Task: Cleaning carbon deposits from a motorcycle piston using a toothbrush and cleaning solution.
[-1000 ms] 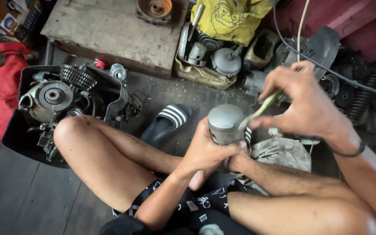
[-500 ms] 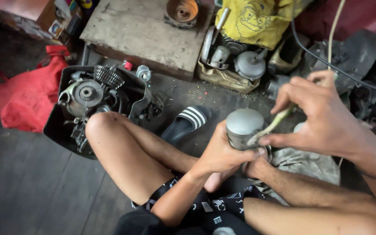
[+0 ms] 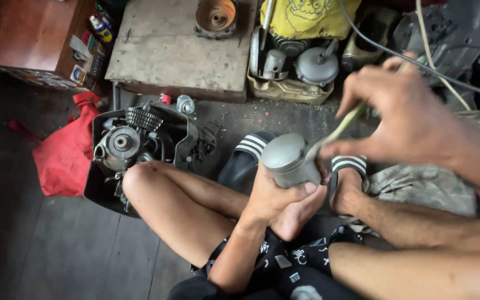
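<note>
piston (image 3: 287, 160), gripped in left hand (image 3: 273, 197)

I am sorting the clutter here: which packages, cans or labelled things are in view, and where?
Spray can: top left beside the wooden block, a small cylinder, yellow and blue with a red cap.
Small packets: just below the can, flat, pale with dark and red patches.
Yellow bag: top centre, crumpled, with a dark line drawing.
No screens or signs.

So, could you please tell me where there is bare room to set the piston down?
The concrete slab is bare in front of the rusty cup. The dark floor left of the knee is free too. It is crowded by the engine tray and the parts box.
</note>
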